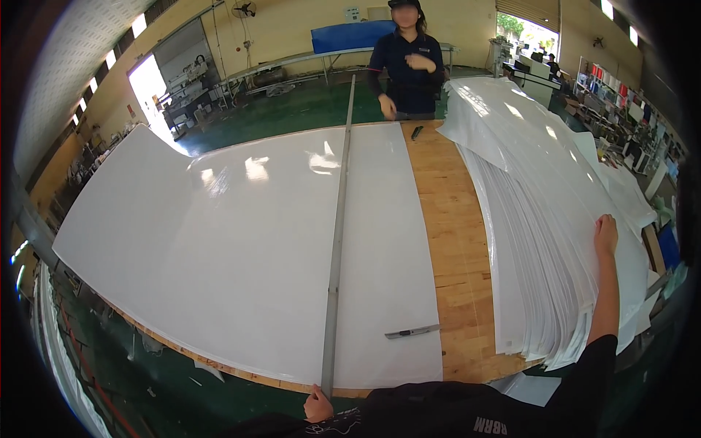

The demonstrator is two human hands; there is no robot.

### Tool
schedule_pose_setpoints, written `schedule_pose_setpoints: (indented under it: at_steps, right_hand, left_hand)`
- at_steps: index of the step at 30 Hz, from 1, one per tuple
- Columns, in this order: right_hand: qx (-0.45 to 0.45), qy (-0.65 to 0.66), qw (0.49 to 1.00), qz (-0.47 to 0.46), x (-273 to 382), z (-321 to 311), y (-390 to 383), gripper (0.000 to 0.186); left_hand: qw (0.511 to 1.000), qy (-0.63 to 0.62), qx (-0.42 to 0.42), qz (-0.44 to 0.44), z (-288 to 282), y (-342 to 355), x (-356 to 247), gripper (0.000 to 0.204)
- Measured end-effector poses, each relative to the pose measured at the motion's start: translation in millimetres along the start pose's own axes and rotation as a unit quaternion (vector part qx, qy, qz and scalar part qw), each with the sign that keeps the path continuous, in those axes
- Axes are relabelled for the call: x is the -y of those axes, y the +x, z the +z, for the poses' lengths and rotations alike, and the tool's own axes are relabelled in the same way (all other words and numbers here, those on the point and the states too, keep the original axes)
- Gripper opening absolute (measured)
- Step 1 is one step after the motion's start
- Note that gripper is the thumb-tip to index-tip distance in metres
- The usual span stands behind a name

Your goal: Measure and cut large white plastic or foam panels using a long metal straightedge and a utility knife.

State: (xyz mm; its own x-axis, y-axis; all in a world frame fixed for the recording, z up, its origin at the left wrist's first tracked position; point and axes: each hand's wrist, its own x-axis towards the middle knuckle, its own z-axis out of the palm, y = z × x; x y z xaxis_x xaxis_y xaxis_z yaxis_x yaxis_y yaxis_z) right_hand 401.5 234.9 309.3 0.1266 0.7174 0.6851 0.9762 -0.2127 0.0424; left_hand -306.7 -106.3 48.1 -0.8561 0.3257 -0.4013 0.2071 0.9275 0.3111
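L hand (318, 406) curled at near end of metal bar (334, 281), grip unclear — bar's long axis runs away fr. it across white sheet (241, 270). R hand (605, 235), well right of bar, curled on sheet stack (544, 175) — can't tell if gripping.

We're rocking a black top (431, 409), with a chunky white block-letter print (491, 425) on it and some thin, squiggly white line art (334, 423) near our left hand (317, 406). The right sleeve (590, 376) is black too and quits around the elbow, so it's bare forearm (605, 299) down to our right hand (605, 235).
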Motion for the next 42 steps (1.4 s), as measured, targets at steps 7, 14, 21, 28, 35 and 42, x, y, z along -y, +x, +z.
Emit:
schedule_pose_setpoints:
  at_steps: [7,14,21,28,35,42]
  right_hand:
    - [0.013,0.001,1.000,-0.015,-4.5,5.5,-2.7,0.005]
    - [0.001,0.064,0.996,-0.065,-12.7,10.3,0.4,0.004]
    - [0.004,0.145,0.988,-0.060,-47.7,28.2,3.2,0.007]
    - [0.082,0.313,0.946,-0.011,-52.2,32.1,4.6,0.011]
    - [0.138,0.300,0.943,-0.032,-44.0,14.8,-0.1,0.011]
    - [0.094,0.280,0.955,0.014,-48.1,18.7,-0.8,0.013]
  left_hand:
    - [0.999,-0.032,-0.032,0.014,-1.1,-1.4,7.4,0.060]
    - [0.998,-0.056,-0.026,0.020,-10.1,-8.2,1.6,0.064]
    - [0.997,-0.053,-0.029,0.039,-2.3,-0.2,5.5,0.065]
    - [0.998,-0.051,-0.037,0.002,11.2,13.0,22.6,0.068]
    - [0.996,-0.064,-0.056,-0.017,5.5,3.6,16.0,0.068]
    - [0.997,-0.058,-0.056,-0.020,13.0,8.3,16.7,0.069]
